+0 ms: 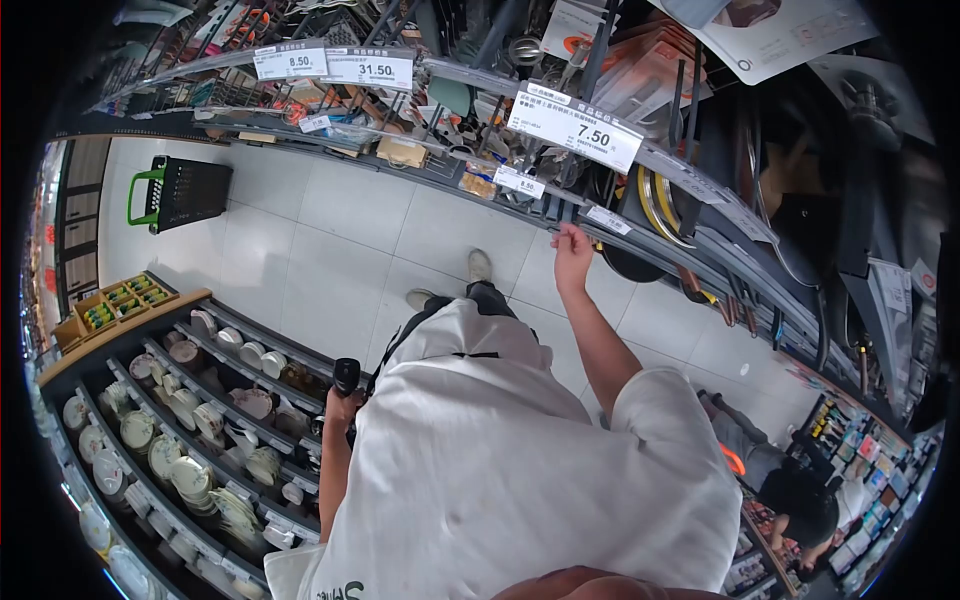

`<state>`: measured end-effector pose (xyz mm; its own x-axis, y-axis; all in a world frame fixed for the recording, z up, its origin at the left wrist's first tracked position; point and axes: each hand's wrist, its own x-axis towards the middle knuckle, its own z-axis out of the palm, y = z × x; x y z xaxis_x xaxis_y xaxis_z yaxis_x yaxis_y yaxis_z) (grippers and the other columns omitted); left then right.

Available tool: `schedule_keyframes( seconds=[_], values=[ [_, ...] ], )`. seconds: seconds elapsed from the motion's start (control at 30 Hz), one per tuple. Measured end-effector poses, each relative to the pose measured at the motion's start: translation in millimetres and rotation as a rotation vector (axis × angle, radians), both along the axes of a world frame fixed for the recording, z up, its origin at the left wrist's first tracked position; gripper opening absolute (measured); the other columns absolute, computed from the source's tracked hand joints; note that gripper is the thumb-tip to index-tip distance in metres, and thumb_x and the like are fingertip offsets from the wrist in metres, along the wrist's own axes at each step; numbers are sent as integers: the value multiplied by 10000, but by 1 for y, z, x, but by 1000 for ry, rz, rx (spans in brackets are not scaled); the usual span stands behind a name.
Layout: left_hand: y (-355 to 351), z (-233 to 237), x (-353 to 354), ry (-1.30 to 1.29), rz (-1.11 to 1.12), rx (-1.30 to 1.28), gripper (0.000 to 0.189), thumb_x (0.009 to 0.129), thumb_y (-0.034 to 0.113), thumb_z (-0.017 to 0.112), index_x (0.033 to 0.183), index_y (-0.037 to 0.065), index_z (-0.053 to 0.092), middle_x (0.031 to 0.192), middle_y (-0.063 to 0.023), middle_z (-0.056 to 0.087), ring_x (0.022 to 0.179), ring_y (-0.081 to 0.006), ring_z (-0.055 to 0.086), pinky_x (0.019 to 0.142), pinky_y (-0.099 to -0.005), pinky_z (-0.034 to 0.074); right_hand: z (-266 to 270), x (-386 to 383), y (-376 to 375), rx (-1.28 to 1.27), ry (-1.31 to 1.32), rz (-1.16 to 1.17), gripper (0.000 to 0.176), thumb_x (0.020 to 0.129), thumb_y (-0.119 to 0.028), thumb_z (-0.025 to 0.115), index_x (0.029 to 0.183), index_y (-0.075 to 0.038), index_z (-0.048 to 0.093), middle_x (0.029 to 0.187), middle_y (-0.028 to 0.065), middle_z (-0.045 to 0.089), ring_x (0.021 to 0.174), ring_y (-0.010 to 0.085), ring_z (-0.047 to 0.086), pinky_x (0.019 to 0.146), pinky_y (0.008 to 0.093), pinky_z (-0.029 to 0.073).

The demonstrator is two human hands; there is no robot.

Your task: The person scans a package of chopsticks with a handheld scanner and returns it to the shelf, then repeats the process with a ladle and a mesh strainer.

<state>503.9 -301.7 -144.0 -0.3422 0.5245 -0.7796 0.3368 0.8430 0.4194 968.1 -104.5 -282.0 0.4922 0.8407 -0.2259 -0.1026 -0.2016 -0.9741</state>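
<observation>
Held in my left hand (343,408), at the left of my body, is a black object (346,376) with a rounded top. My right hand (573,256) is raised at the edge of the shelf in front, its fingers bent and pressed together near a small price tag (608,220). Whether anything is between those fingers is too small to tell. Just right of this hand hang pans, one with a yellow rim (655,208). Larger price tags reading 7.50 (575,127) and 31.50 (370,70) line the rail above.
A black basket (192,194) with a green handle stands on the tiled floor (340,215) at the left. Shelves of bowls and plates (190,477) fill the lower left. Another person (797,497) is at the lower right, near a display of packages.
</observation>
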Motion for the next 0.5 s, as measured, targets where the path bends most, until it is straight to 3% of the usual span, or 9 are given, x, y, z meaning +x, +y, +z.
schedule_keyframes(
  seconds=[0.07,0.3,0.5],
  values=[
    [-2,-6,-8,4,-49,35,154,714,138,675,733,4,601,655,-38,603,583,-125,544,543,-301,431,-11,-3,-10,-90,42,22,180,900,0,465,1028,31,588,815,61,601,717,113,568,651,235,484],
    [0,-30,-33,68,-165,39,204,697,178,689,716,2,588,630,-40,583,566,-123,533,537,-310,428,-48,10,-29,-224,52,68,199,888,1,474,1055,31,579,848,69,592,735,130,587,664,242,505],
    [0,-29,-23,63,-211,25,288,695,213,691,837,-22,604,723,-64,612,676,-130,535,622,-333,447,-69,30,-29,-388,-14,143,231,875,-2,505,1096,16,571,870,77,595,765,146,606,686,249,516]
  ],
)
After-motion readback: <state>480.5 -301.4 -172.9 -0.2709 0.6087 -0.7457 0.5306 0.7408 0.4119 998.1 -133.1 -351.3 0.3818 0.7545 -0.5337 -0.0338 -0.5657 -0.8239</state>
